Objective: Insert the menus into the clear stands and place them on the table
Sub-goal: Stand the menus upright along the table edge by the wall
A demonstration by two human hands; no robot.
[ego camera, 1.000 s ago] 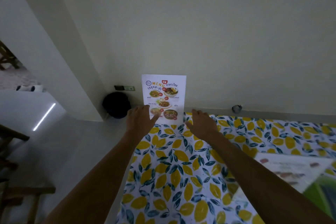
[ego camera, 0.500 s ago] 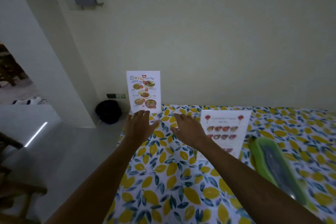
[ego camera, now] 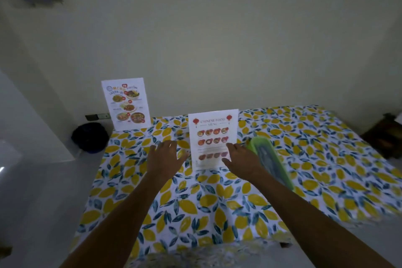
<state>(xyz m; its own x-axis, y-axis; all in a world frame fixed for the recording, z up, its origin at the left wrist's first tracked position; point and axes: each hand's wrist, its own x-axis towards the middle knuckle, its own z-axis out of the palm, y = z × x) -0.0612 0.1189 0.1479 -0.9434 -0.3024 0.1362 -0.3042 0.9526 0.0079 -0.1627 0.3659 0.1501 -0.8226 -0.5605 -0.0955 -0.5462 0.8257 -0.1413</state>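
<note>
two menus up already; my left hand (ego camera: 166, 158) and right hand (ego camera: 243, 162), both spread and empty, flank the chinese food menu (ego camera: 212, 135) to grab and reposition it.

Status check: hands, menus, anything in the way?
Both hands open, left hand and right hand flanking the Chinese food menu, upright mid-table. Thai menu standing at far left corner. Green container just behind right hand.

"CHINESE FOOD MENU" on near menu (ego camera: 212, 137); "MENU" (blurred) on far menu (ego camera: 126, 103)
</note>
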